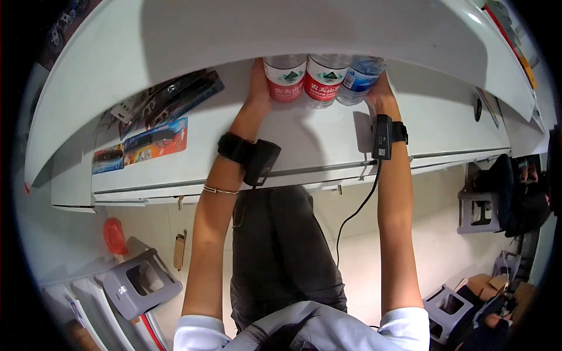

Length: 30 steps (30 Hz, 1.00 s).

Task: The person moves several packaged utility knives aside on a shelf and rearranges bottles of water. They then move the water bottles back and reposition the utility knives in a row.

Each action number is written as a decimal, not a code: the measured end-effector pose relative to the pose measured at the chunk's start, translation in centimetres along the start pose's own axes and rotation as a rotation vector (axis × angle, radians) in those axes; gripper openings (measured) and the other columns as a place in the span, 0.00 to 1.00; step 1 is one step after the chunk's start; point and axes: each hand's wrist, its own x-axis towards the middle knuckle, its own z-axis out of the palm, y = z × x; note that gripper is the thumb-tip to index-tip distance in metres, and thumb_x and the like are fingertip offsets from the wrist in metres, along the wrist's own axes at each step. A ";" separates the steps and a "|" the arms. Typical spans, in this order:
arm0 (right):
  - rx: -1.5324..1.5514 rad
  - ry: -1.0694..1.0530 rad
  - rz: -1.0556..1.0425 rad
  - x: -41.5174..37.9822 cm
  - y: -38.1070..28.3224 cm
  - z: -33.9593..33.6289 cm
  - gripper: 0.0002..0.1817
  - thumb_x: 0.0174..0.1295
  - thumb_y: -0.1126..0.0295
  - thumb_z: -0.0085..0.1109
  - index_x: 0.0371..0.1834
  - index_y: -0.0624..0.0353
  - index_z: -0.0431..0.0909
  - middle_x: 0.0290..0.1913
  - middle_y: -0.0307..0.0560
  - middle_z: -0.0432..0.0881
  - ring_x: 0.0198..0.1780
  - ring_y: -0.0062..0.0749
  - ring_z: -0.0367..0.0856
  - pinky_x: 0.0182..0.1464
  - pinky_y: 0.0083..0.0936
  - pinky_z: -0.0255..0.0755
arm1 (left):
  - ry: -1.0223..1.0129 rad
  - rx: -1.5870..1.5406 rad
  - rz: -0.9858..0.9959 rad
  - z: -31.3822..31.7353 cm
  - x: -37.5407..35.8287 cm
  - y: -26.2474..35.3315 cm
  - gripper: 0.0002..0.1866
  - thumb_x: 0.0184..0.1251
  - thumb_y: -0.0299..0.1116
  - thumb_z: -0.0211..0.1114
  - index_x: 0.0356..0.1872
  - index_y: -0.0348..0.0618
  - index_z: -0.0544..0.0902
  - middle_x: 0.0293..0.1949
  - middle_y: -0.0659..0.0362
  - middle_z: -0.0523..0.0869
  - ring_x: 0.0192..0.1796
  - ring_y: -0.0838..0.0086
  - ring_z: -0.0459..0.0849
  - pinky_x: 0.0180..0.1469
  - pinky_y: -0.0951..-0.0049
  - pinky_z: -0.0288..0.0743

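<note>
Three clear plastic water bottles stand side by side on the white shelf, their tops hidden behind the curved white panel. Two have red and white labels: the left water bottle (pixel 285 82) and the middle water bottle (pixel 323 82). The right one is a blue-labelled water bottle (pixel 358 82). My left hand (pixel 259 88) is against the outer side of the left bottle, and my right hand (pixel 381 92) is against the outer side of the blue-labelled bottle. Together they clasp the row between them. Most of my fingers are hidden by the bottles and the panel.
The curved white panel (pixel 316 29) overhangs the white shelf (pixel 205 158). Carded packages (pixel 155 140) and dark blister packs (pixel 184 96) lie at the left. Below are a grey stool (pixel 140 284) at left and stools at right, near a person in dark clothes (pixel 521 193).
</note>
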 end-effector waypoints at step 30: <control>0.048 0.006 0.065 -0.4 -0.2 0.4 0.24 0.72 0.57 0.34 0.63 0.62 0.62 0.63 0.52 0.66 0.62 0.42 0.67 0.65 0.35 0.64 | -0.076 0.017 -0.046 0.5 -0.9 1.4 0.32 0.71 0.58 0.40 0.62 0.43 0.67 0.59 0.56 0.73 0.60 0.67 0.72 0.62 0.68 0.64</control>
